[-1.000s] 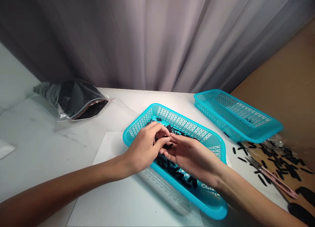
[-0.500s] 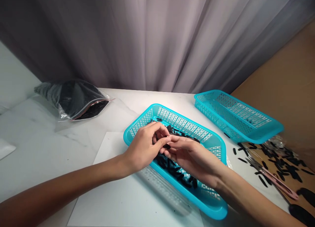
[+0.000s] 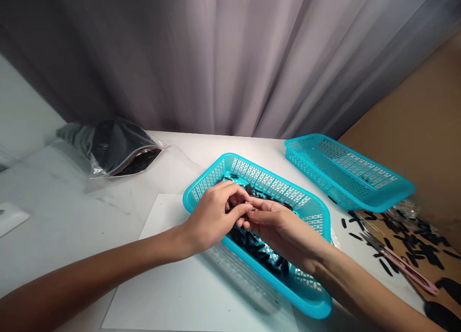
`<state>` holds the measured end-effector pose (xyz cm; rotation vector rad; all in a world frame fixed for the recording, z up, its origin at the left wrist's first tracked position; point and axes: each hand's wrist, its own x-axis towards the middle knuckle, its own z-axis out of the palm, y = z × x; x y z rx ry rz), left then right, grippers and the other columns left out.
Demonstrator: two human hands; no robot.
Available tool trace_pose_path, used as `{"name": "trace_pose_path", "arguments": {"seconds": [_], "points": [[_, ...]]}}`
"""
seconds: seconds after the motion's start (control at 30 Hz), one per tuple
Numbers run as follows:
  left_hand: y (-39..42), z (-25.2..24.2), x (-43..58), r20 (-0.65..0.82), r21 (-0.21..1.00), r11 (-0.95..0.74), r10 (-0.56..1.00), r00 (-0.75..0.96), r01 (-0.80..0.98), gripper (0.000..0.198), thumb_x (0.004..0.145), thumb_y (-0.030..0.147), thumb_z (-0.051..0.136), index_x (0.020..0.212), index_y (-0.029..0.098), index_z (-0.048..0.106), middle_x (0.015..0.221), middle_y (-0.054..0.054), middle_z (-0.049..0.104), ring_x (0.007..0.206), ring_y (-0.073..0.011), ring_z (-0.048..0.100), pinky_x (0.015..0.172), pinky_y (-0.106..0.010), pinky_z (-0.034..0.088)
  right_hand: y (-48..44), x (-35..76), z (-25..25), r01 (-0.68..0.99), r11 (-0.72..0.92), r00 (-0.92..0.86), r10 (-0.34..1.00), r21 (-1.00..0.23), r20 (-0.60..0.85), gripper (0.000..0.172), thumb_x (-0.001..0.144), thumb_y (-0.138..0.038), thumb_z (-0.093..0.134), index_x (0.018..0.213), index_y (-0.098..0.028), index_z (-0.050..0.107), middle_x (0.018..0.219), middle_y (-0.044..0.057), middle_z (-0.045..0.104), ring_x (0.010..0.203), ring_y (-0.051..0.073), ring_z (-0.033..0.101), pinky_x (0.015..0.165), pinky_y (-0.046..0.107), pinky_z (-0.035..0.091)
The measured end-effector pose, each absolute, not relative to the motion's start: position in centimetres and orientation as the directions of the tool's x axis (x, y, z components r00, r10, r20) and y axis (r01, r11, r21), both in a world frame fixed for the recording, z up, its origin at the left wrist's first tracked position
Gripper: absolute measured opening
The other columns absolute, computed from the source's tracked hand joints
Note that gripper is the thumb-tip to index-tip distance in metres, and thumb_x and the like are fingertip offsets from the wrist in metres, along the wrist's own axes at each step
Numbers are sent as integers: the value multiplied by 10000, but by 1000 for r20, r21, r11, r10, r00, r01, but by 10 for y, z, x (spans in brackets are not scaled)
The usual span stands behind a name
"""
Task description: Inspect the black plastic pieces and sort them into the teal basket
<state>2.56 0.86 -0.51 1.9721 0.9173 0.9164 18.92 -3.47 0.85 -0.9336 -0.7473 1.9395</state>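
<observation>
Curling almost shut, the fingers (image 3: 239,208) of the left hand (image 3: 212,221) and right hand (image 3: 284,233) meet over a teal plastic basket (image 3: 209,184), any hold hidden; black strips (image 3: 252,243) lie heaped below the fingers, a few in a second basket (image 3: 324,152) to their right.

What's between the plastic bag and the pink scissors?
In the head view, a turquoise plastic basket holding black pieces lies between the bag and scissors.

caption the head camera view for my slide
Left hand and right hand meet over black pieces in a turquoise plastic basket
</observation>
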Motion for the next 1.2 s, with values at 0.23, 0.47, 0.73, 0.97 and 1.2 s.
{"name": "trace_pose_path", "arguments": {"seconds": [0.23,0.47,0.73,0.97,1.2], "points": [[9,-5,26,282,875,-415,855,435,250,140,914,242,674,789,180,669,726,32,657,665,-90,602,625,-208,463,-35,192,6,-386,-440,-333,886,-811,-322,103,841,-191,694,883,-113,747,867,67,660,820,150,588,786,275,446],[10,-7,26,322,884,-421,864,386,205,131,873,248,723,766,183,683,709,38,659,641,-83,617,616,-197,480,-35,193,6,-350,-413,-296,900,-841,-319,133,826,-261,750,832,-128,740,806,33,629,751,121,536,729,262,398],[10,-8,27,320,900,-403,870,376,166,58,835,211,762,810,199,711,754,35,703,680,-90,648,637,-204,495,-32,193,5,-354,-385,-228,919,-852,-321,134,836,-250,745,776,-133,721,773,19,596,722,110,481,694,246,372],[11,-7,26,280,924,-354,883,376,143,76,866,229,729,805,199,694,766,37,718,700,-97,674,673,-216,523,-33,193,10,-380,-405,-203,914,-832,-352,184,800,-282,795,834,-109,742,754,12,578,667,83,394,641,202,336],[12,-7,25,270,925,-342,897,348,163,109,861,267,738,791,197,693,752,36,711,693,-101,660,670,-222,515,-33,194,8,-453,-479,-268,878,-752,-397,154,844,-262,743,831,-117,694,709,0,559,583,66,368,552,197,293]]}}
